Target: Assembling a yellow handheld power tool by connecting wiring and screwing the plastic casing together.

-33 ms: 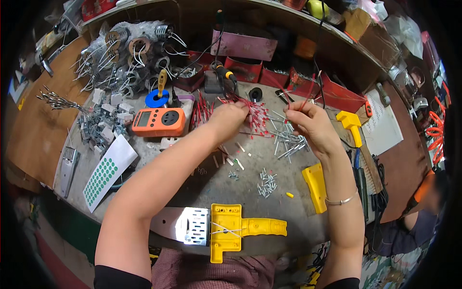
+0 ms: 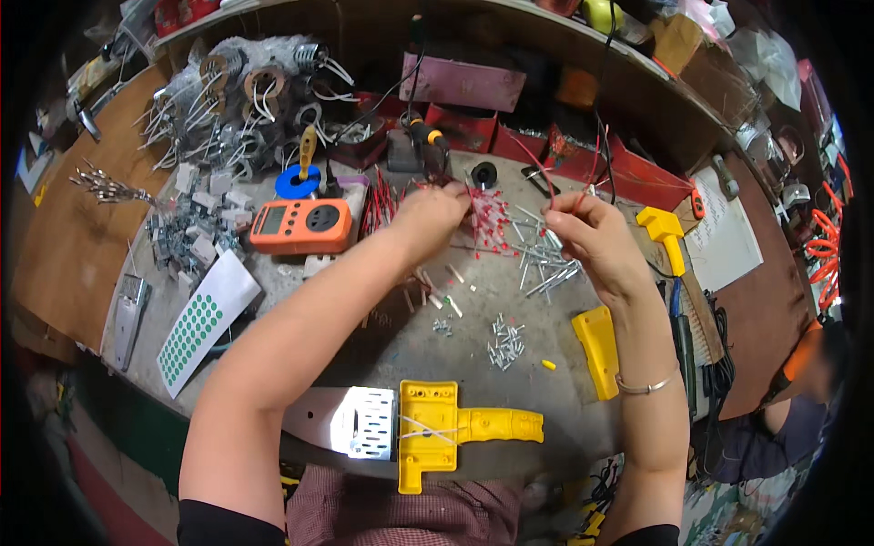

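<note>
My left hand [image 2: 426, 220] reaches to the near side of a heap of small parts with red leads [image 2: 490, 218]. Its fingers are closed and bent down at the heap's left edge; whatever they hold is hidden. To the right, my right hand [image 2: 587, 232] pinches thin red wire [image 2: 594, 168] between thumb and fingers, and the ends stick up above it. Long metal pins [image 2: 546, 264] lie just left of that hand. Nearer me rests an opened yellow plastic housing [image 2: 428, 437] with two crossed white wires inside, joined to a perforated metal plate [image 2: 371, 424].
An orange meter [image 2: 300, 226], a blue spool [image 2: 298, 185] and a pile of grey-white blocks [image 2: 205, 214] stand left. Red bins [image 2: 637, 177] line the back, with a soldering iron [image 2: 426, 135] before them. Short screws [image 2: 505, 343] and a yellow shell [image 2: 596, 353] lie nearer.
Very little differs. My right hand, still pinching the red wire, has shifted slightly to the right; my left hand stays at the heap.
</note>
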A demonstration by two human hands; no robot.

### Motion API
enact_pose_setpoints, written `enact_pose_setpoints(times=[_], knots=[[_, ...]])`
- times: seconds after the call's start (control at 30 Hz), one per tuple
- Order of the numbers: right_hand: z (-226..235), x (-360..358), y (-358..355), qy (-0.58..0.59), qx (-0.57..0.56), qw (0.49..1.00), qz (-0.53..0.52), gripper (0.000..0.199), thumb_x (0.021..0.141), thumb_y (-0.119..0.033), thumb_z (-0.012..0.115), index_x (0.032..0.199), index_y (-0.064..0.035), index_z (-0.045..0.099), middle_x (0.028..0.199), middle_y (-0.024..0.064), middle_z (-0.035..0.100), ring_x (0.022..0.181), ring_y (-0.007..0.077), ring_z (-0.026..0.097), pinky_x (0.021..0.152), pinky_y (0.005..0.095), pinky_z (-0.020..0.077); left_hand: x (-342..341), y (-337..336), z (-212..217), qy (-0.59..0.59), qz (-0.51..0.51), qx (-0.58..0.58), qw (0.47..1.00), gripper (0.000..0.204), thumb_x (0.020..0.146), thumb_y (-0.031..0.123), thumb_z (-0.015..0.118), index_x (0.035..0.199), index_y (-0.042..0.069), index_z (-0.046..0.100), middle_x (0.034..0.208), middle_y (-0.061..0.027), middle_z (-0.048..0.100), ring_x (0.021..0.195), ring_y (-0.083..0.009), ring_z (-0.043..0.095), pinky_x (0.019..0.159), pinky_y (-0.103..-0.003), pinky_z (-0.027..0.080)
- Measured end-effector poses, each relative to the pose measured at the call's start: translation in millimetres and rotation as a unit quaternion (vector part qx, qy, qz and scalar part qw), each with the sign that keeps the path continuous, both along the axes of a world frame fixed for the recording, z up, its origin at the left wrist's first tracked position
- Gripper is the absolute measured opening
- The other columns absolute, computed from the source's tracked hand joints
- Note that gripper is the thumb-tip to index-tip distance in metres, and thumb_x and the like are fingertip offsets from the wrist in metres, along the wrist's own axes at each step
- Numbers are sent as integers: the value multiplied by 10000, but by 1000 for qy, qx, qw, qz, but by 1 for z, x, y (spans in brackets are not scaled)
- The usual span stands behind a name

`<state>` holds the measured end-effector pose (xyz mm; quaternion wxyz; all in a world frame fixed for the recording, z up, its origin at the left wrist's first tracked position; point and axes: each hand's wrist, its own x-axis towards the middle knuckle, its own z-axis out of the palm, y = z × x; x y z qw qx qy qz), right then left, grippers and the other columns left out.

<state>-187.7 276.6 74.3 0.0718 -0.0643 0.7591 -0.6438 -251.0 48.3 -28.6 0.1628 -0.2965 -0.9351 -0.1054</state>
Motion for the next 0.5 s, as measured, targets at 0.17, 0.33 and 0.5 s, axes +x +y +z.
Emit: enact_pose_setpoints(times=[0.17, 0.33, 0.5], knots=[[-1, 86, -9, -73, 47, 992, 93, 178, 811, -76, 706, 952, -20, 613, 803, -12, 594, 715, 41, 548, 604, 187, 446, 77, -12, 52, -33, 16, -89, 995, 331, 740, 86, 649, 1068, 48, 629, 1075, -114, 636, 934, -331, 643, 805, -416, 508], [-32, 121, -38, 42, 187, 973, 131, 92, 819, -34, 673, 885, 4, 621, 761, 17, 594, 635, 55, 535, 564, 214, 450, 211, -53, 65, -121, -6, 117, 986, 404, 726, 282, 750, 1001, 29, 599, 1050, -122, 605, 1052, -336, 571, 874, -429, 466], [-46, 119, -65, 207, 315, 900, 219, 119, 795, -64, 687, 843, 2, 601, 745, 136, 575, 619, 275, 584, 569, 355, 469, 266, -62, 27, -176, 11, 178, 968, 841, 630, 505, 781, 1245, 6, 501, 1272, -168, 513, 1255, -365, 451, 1041, -503, 343]])
